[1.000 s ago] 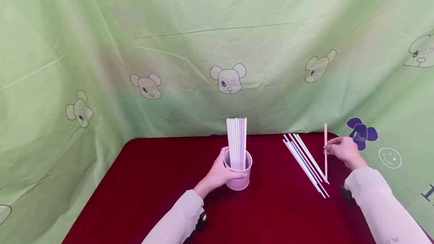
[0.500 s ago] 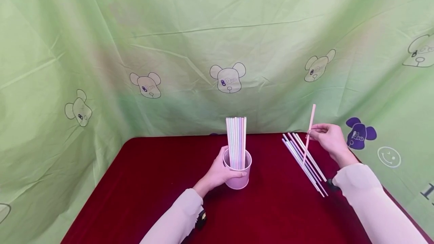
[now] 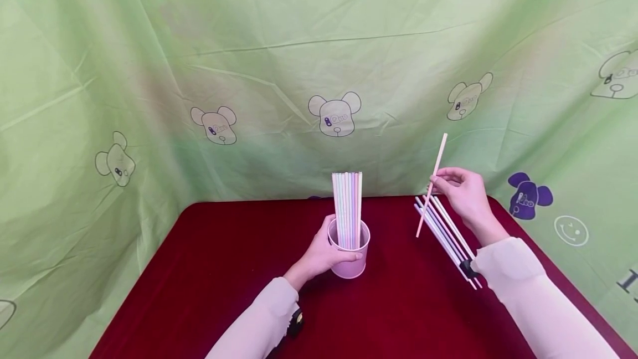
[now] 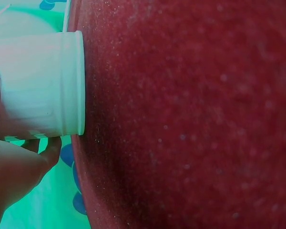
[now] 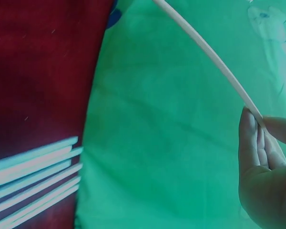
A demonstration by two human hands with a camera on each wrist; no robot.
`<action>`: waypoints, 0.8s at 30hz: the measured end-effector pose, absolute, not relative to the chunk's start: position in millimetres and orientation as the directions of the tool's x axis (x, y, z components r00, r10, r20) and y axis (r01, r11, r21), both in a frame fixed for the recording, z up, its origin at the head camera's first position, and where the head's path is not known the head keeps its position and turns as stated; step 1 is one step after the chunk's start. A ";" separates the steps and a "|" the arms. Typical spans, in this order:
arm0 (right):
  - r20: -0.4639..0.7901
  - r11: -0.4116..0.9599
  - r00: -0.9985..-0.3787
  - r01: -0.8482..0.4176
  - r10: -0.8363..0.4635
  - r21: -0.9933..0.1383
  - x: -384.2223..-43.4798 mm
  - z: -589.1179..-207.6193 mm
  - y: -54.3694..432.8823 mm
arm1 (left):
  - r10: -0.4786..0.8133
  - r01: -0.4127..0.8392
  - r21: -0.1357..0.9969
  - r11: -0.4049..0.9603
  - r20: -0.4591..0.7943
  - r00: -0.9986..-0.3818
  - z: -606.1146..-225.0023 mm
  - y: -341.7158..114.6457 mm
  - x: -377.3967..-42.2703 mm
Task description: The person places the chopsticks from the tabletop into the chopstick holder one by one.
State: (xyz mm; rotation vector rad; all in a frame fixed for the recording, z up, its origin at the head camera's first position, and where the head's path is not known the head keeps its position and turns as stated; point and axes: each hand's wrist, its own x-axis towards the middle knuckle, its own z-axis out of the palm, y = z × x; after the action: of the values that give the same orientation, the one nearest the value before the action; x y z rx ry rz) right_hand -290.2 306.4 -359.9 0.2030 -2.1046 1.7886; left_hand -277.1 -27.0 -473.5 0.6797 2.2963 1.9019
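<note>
In the head view a pink cup [image 3: 350, 268] stands on the red cloth, holding a bundle of pastel straws [image 3: 347, 209]. My left hand [image 3: 321, 252] grips the cup from its left side, thumb across the front. My right hand [image 3: 463, 195] pinches a single pink straw [image 3: 438, 154] between thumb and fingertips. That straw is tilted, its top leaning right, its lower end above the cloth. In the right wrist view the pinched straw [image 5: 205, 47] runs up and left from the fingertips. The cup [image 4: 33, 86] also shows in the left wrist view, with fingers behind it.
Several loose pastel straws [image 3: 443, 231] lie side by side on the red cloth [image 3: 224, 281] at the right, beneath my right hand and wrist. A green printed curtain [image 3: 279, 165] hangs behind the table and along both sides.
My right hand has lifted the pink straw and carried it left, from the right of the loose straws to above them, tilting it. The left hand and cup have stayed in place.
</note>
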 end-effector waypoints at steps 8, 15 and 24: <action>0.422 0.083 -0.901 -0.415 0.101 -0.906 -286.8 -344.1 272.8 | 0.383 0.286 0.950 0.123 0.220 -0.897 -473.8 -27.1 -277.3; 0.469 0.031 -0.877 -0.468 0.105 -0.883 -286.5 -336.6 243.1 | 0.378 0.283 0.950 0.132 0.216 -0.900 -473.9 -26.4 -276.4; 0.490 0.064 -0.869 -0.487 0.068 -0.871 -290.9 -348.0 212.6 | 0.380 0.288 0.948 0.134 0.219 -0.899 -473.7 -27.2 -276.2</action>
State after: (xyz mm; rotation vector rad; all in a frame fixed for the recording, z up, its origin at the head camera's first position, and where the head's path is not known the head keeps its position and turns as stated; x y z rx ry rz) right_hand -290.9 212.6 -348.0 0.4172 -1.9465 1.8589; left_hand -276.2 -27.2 -473.7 0.6817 2.3082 1.9013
